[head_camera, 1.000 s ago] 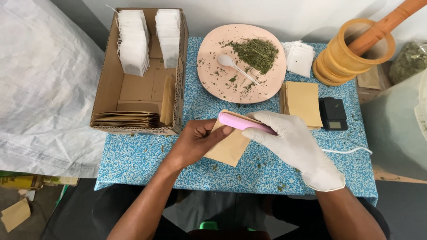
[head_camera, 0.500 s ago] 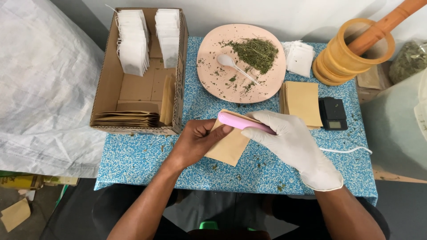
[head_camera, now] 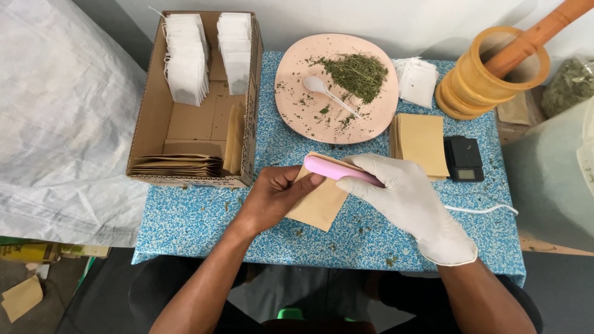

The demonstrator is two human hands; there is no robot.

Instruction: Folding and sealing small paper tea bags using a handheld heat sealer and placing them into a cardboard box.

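A cardboard box (head_camera: pixel 185 117) at the left of the bench (head_camera: pixel 204 216) holds white tea bags (head_camera: pixel 185 68) and stacked brown pouches (head_camera: pixel 176 166). The bare left hand (head_camera: pixel 272 195) closes on a brown paper pouch (head_camera: pixel 318 201) held just above the bench. The gloved right hand (head_camera: pixel 405 198) grips a pink handheld sealer (head_camera: pixel 337 170) laid across the pouch's top edge, so sealing seems to be the step in hand; next the tool needs drawing evenly along that edge. Behind are a pink plate (head_camera: pixel 297 93) of dried herbs (head_camera: pixel 359 74), spare pouches (head_camera: pixel 421 142) and a small scale (head_camera: pixel 464 158).
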